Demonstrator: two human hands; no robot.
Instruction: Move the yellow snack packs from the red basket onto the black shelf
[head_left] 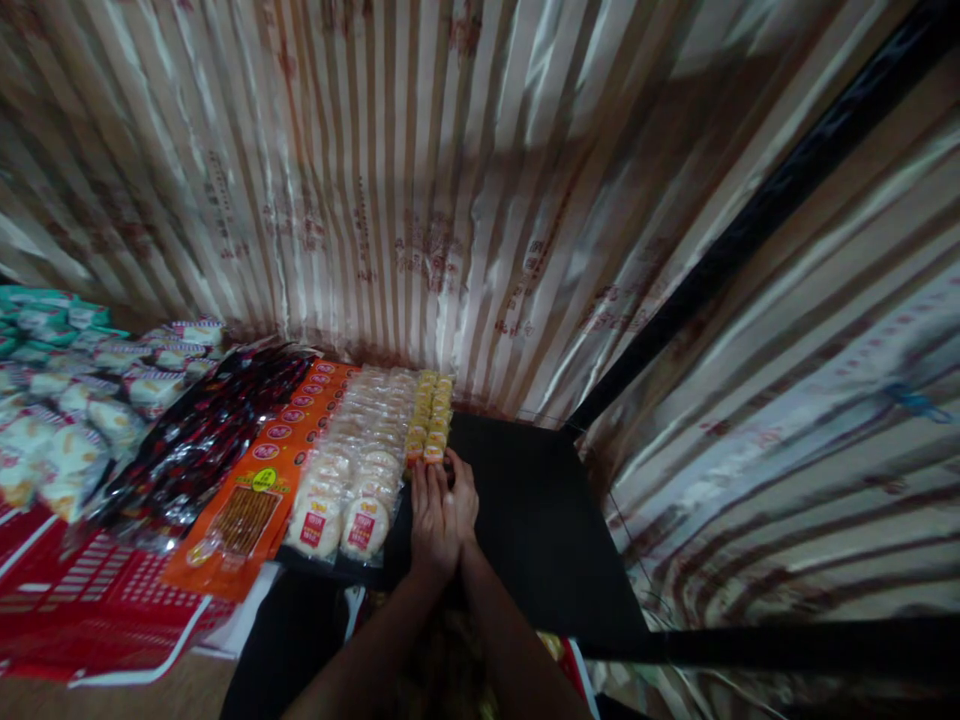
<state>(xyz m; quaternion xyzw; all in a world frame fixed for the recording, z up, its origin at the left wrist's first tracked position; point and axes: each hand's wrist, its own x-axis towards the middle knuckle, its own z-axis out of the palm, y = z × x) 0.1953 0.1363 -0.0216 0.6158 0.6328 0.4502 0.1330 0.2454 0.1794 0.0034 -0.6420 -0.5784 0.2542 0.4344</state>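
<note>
Two columns of small yellow packets (pixel 430 405) lie on a black shelf, the nearest ones showing orange. At their front end my left hand (pixel 430 515) lies with its fingers stretched forward, the tips touching the nearest packets. Close against it, my right hand (pixel 463 497) has its fingers slightly bent beside the right column's front packet. No packet shows lifted in either hand; the undersides of both are hidden. Left of the yellow packets stand two rows of clear-wrapped round white crackers (pixel 365 525), overlapping one another.
Further left are orange snack bags (pixel 247 510), dark glossy packets (pixel 217 430), white packets (pixel 112 410) and green packets (pixel 45 315). A red basket (pixel 97 600) sits below them. The black shelf (pixel 525 520) extends right, bounded by dark posts (pixel 720 250) and striped plastic sheeting (pixel 420 200).
</note>
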